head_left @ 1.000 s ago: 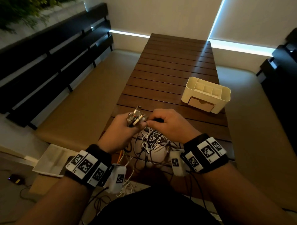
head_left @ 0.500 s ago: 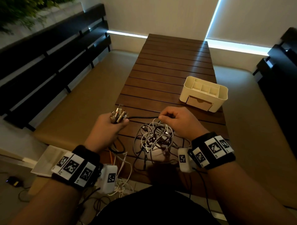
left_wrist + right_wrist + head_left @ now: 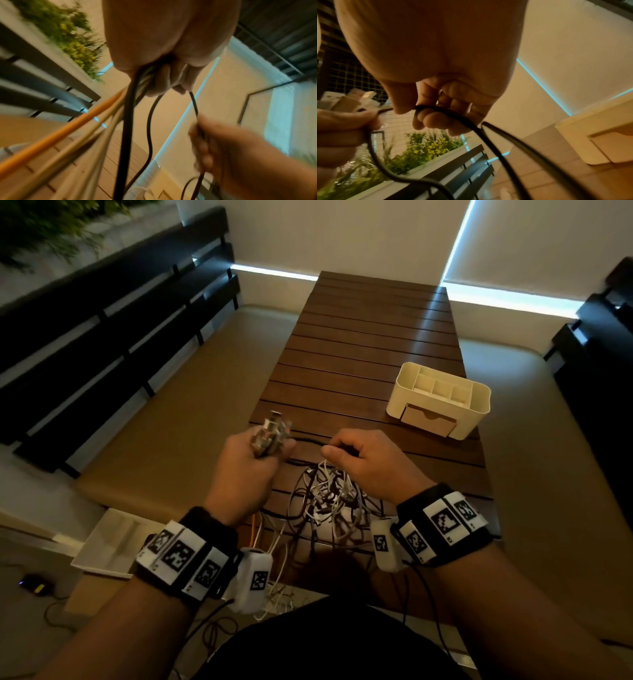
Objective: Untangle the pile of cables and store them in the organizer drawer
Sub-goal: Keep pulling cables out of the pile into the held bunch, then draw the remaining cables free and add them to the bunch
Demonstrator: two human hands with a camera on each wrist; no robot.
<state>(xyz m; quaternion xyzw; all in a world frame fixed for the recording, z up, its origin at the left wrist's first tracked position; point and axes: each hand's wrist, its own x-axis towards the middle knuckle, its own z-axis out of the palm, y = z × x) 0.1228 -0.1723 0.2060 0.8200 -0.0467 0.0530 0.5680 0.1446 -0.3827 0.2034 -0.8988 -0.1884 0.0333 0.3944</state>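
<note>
Barely started, I clutch a bunch of plugs [image 3: 270,436] in my left hand [image 3: 246,470], my right hand [image 3: 366,460] pinching one black cable [image 3: 308,442]; the tangle [image 3: 329,494] sits on the counter [image 3: 359,337], the drawer [image 3: 430,421] closed.

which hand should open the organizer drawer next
Right, probably. The right hand is on the side of the organizer, whose drawer is closed, and pinches only one black cable. The left hand grips a bundle of plugs.
</note>
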